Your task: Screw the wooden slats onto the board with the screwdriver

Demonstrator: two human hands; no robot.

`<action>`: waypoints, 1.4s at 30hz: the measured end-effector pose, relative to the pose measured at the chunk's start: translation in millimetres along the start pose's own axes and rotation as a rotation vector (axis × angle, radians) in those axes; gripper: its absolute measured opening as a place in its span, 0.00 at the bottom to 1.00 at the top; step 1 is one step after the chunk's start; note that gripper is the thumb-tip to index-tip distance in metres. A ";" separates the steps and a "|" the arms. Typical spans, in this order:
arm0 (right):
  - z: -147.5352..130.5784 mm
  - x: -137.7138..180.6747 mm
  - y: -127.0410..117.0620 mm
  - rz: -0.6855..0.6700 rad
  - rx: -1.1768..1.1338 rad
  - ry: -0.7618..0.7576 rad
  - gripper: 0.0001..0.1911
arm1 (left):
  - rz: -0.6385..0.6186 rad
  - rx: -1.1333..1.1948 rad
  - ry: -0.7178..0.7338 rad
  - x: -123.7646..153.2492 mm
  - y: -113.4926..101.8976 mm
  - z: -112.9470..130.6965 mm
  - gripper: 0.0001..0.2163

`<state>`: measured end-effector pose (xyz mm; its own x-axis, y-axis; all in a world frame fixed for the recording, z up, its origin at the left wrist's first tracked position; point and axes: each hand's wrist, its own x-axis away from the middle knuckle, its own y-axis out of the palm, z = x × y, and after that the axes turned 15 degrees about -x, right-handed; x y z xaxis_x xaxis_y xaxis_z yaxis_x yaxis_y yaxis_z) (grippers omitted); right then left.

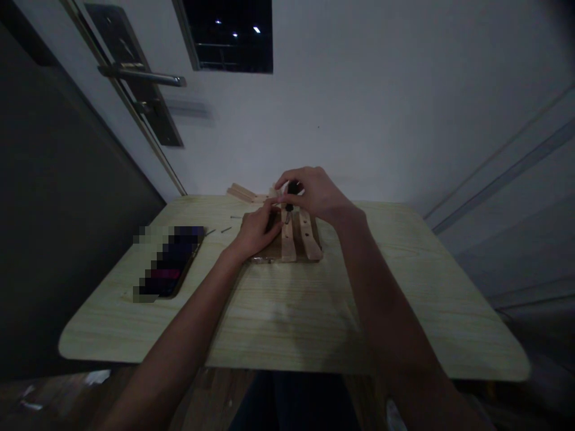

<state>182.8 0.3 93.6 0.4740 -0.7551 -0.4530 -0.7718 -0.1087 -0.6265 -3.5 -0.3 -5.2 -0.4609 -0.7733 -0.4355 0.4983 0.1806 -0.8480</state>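
My right hand (314,188) is closed around the black handle of a screwdriver (290,194), its shaft pointing down at a pale wooden strip (288,242). My left hand (257,230) lies at that strip's left side, with its thumb and forefinger curved against it near the screwdriver tip. Beneath is a brown board (265,258) with a shiny front edge. A second wooden strip (308,233) with dark holes lies on the board to the right. Whether a screw sits under the tip is too small to tell.
Loose screws (226,230) lie left of my left hand. A phone (177,263), partly pixelated, rests on the table's (278,323) left part. More wooden strips (242,192) are at the back edge, near the white wall. A door handle (144,76) projects at upper left.
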 end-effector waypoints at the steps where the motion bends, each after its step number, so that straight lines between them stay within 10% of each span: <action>1: -1.7 0.4 -0.7 -0.019 -0.025 -0.014 0.06 | 0.001 0.002 0.004 -0.1 -0.2 0.0 0.23; 10: -6.6 6.7 -7.3 -0.057 -0.083 -0.037 0.18 | -0.011 0.032 0.004 -1.0 -1.3 -0.2 0.24; 19: -6.5 4.3 -6.7 0.097 0.039 0.032 0.04 | -0.006 0.027 0.002 -0.6 -0.9 -0.6 0.23; 42: -4.9 3.3 -4.8 0.138 0.059 0.055 0.07 | -0.025 0.012 -0.016 0.5 -0.9 0.7 0.25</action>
<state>186.0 -4.8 98.3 0.3399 -0.7945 -0.5032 -0.8010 0.0359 -0.5976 -3.7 -1.3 -4.4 -0.4613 -0.7871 -0.4096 0.4955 0.1545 -0.8548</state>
